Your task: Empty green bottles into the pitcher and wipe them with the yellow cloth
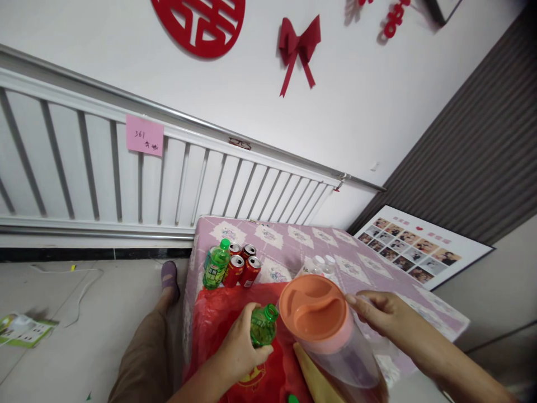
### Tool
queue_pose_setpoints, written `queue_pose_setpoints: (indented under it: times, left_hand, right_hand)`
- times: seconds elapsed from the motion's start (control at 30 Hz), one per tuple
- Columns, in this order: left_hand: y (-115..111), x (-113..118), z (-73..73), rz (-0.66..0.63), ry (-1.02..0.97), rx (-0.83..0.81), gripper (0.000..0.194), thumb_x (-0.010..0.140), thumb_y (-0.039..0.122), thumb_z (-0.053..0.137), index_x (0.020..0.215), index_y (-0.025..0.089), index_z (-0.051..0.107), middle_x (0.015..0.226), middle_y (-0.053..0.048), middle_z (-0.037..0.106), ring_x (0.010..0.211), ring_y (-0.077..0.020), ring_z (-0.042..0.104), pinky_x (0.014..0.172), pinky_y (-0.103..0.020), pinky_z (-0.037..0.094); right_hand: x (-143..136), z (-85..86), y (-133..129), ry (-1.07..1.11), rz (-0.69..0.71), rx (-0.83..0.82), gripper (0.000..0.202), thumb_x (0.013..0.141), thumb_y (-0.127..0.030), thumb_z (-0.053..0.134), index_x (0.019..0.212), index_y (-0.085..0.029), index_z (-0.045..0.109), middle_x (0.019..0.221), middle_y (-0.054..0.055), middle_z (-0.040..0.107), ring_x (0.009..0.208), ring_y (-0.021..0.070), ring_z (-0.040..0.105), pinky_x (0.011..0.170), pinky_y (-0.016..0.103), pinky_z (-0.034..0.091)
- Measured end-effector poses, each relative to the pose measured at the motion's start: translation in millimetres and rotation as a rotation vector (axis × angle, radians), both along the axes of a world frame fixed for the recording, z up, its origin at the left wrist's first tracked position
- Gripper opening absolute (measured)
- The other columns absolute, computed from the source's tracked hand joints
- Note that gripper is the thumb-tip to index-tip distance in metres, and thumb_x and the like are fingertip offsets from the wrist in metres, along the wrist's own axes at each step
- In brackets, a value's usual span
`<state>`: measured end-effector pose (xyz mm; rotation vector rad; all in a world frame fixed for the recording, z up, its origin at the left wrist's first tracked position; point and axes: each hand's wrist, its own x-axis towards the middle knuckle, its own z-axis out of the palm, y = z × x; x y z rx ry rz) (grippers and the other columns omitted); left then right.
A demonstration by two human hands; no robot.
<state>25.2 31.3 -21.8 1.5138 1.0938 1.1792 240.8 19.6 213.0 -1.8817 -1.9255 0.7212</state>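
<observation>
Green bottle (263,328) — near-upright, mouth (272,312) upward

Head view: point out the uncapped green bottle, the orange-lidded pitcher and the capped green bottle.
Uncapped green bottle (263,328): head view, shoulder below the neck.
Orange-lidded pitcher (349,362): head view, see-through wall below the lid.
Capped green bottle (216,267): head view, front label.
</observation>
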Motion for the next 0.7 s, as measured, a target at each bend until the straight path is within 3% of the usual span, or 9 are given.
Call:
queue_pose_setpoints:
  times: [0.4,0.7]
  left_hand:
    - [1.2,0.3,-2.3,0.001,-0.007,0.004,0.075,0.058,0.012,0.068,0.126,0.02,0.039,0.124,-0.009,0.057,0.111,-0.0234,0.056,0.099,-0.034,0.042]
    - [-0.8,0.6,-2.4,0.006,-0.013,0.011,0.073,0.058,0.012,0.068,0.124,0.02,0.04,0.123,-0.009,0.059,0.109,-0.0228,0.057,0.097,-0.033,0.043]
  right_hand:
    - [0.7,1.0,3.1,-0.056,0.013,0.003,0.043,0.077,-0.054,0.055,0.057,-0.022,0.034,0.059,-0.006,0.026,0.057,0.0112,0.024,0.051,0.024,0.022]
    - [-1.7,4.3,3.3,-0.09,0.005,0.022,0.041,0.079,-0.053,0.053,0.057,-0.021,0.039,0.058,-0.006,0.028,0.056,0.0111,0.026,0.05,0.024,0.023]
